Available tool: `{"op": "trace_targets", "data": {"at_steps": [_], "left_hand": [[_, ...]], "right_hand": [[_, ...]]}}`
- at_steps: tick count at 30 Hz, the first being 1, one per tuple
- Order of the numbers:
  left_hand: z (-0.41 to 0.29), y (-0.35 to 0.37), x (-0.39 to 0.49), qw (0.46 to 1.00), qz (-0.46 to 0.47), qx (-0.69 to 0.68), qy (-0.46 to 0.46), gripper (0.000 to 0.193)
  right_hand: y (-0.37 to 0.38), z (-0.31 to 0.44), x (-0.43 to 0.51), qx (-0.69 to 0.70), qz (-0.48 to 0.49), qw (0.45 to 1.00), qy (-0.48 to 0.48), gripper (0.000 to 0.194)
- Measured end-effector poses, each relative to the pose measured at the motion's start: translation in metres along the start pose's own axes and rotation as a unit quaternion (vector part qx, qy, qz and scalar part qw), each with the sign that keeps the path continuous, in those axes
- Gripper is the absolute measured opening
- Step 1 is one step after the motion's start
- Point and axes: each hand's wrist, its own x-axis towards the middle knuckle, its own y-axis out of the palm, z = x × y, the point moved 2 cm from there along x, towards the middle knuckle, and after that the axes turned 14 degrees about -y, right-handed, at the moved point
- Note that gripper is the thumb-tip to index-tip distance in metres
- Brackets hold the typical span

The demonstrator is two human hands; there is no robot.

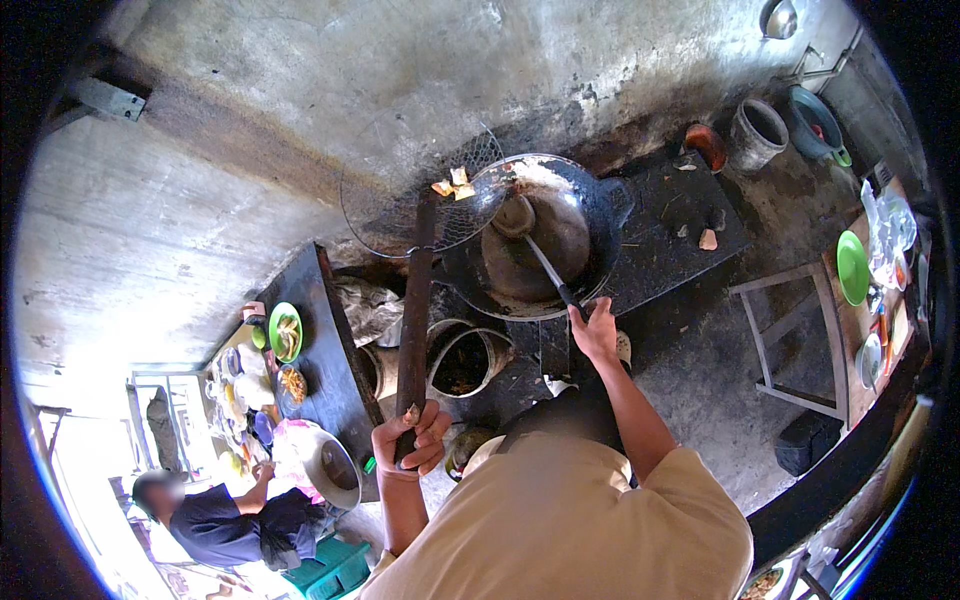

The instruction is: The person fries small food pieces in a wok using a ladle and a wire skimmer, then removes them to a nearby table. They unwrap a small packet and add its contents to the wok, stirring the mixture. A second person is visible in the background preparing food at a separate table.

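My left hand point(412, 441) grips the wooden handle point(417, 315) of a large round wire-mesh strainer point(469, 217). Several fried pieces of food point(457, 184) lie together on its mesh, near the rim of a big dark wok point(611, 247). Brown liquid, seemingly oil, fills the wok's middle. In my right hand point(596, 330) is the dark handle of a long metal ladle point(546, 259). Its round bowl point(514, 217) rests at the surface of the liquid, beside the strainer's edge.
The wok sits on a black stove top point(682, 217) against a stained wall. Open tins point(487, 364) stand below it. At left, another person point(225, 517) sits by a table with a green plate point(286, 319) and a large metal pot point(349, 491). A wooden frame point(750, 330) stands at right.
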Motion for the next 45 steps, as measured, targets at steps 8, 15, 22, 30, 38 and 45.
{"op": "trace_targets", "data": {"at_steps": [8, 15, 22, 30, 38, 45], "left_hand": [[-0.001, -0.001, -0.003, 1.0, -0.006, -0.013, 0.006, 0.027], [-0.004, -0.004, -0.003, 1.0, -0.01, -0.013, 0.018, 0.028], [-0.003, -0.007, 0.002, 1.0, -0.007, 0.005, 0.016, 0.029], [0.005, -0.017, 0.008, 0.999, 0.023, -0.034, 0.001, 0.023], [0.015, -0.026, 0.008, 1.0, -0.012, -0.021, 0.017, 0.029], [0.02, -0.029, 0.006, 0.999, -0.025, -0.019, 0.028, 0.029]], "right_hand": [[0.005, -0.001, 0.003, 0.041, -0.04, 0.998, -0.004, 0.057], [-0.025, 0.017, 0.007, 0.05, -0.026, 0.998, 0.001, 0.052], [-0.048, 0.027, 0.004, 0.058, -0.05, 0.997, -0.003, 0.049], [-0.078, 0.031, -0.01, 0.048, -0.043, 0.998, -0.004, 0.052], [-0.108, 0.041, -0.029, 0.051, -0.068, 0.996, -0.031, 0.05], [-0.129, 0.041, -0.036, 0.041, -0.042, 0.998, -0.033, 0.047]]}}
